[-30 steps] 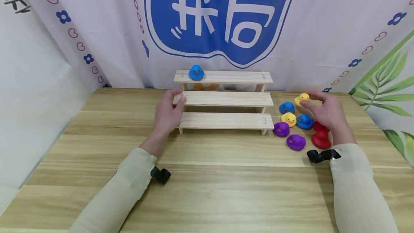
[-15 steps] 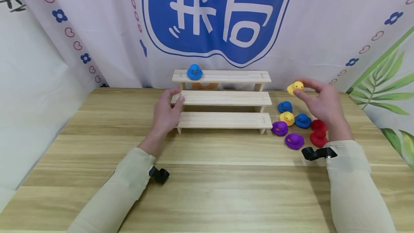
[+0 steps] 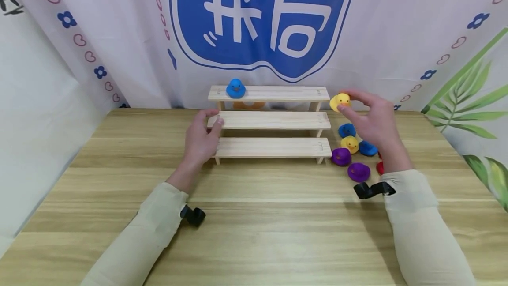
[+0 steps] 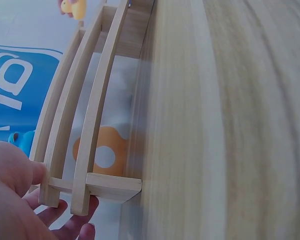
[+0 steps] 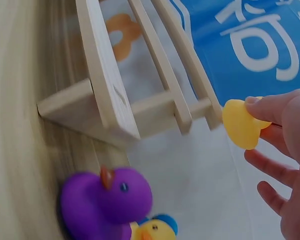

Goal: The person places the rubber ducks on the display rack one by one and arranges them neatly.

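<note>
A yellow rubber-like toy duck, pinched by the right hand, has been brought near the three-tier pale wooden rack's upper right end; its left end is gripped by the left hand.

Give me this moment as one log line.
left hand: grips pale wooden three-tier rack by left end | right hand: holds yellow toy duck aloft | blue toy duck: on top tier

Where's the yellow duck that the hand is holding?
In the head view, the yellow duck is up in the air, pinched by the right hand, just beside the right end of the top shelf.
</note>
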{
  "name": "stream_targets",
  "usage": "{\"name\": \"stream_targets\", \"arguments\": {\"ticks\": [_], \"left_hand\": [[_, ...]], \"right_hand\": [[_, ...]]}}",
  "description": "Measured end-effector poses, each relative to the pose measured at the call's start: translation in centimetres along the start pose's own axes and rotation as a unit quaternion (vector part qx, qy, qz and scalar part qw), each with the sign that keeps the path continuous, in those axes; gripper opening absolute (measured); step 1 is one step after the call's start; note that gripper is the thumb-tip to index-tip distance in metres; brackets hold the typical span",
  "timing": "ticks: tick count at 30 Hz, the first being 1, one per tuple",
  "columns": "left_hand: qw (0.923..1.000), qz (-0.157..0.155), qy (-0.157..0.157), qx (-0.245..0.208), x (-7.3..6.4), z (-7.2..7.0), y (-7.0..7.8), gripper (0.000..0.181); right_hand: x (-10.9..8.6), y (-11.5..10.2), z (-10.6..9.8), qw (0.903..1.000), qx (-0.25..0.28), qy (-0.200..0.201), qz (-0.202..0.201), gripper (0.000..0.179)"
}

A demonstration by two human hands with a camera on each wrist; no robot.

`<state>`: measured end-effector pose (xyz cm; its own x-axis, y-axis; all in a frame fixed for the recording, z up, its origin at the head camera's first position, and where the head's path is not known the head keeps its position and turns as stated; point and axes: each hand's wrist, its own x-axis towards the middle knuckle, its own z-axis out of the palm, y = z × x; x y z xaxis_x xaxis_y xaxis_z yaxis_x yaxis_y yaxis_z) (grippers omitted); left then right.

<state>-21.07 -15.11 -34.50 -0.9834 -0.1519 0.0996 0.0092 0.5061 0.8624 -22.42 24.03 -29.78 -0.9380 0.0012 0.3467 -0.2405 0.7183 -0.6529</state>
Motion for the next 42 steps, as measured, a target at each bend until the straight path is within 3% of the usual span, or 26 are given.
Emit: {"name": "stream_targets", "arguments": {"ticks": [12, 19, 28, 36, 42], "left_hand": [[0.9999, 0.012, 0.002, -0.002, 0.0, 0.3, -0.1, 0.043], [0.9999, 0.015, 0.005, 0.0, 0.1, 0.3, -0.2, 0.043], [1.0, 0.007, 0.004, 0.0, 0.0, 0.2, -0.3, 0.043], [1.0, 0.005, 0.001, -0.003, -0.1, 0.1, -0.3, 0.044], [1.0, 0.006, 0.004, -0.003, 0.0, 0.1, -0.2, 0.043]], "right_hand": [[0.1, -3.0, 3.3, 0.9962, 0.024, 0.019, -0.081, 0.037], [0.9, -4.8, 5.2, 0.9938, 0.038, 0.003, -0.104, 0.039], [2.5, -6.9, 7.5, 0.9949, 0.054, -0.045, -0.073, 0.042], [3.6, -7.9, 9.1, 0.9968, 0.039, -0.057, -0.039, 0.041], [4.2, -8.5, 9.9, 0.9986, 0.026, -0.041, -0.022, 0.042]]}}
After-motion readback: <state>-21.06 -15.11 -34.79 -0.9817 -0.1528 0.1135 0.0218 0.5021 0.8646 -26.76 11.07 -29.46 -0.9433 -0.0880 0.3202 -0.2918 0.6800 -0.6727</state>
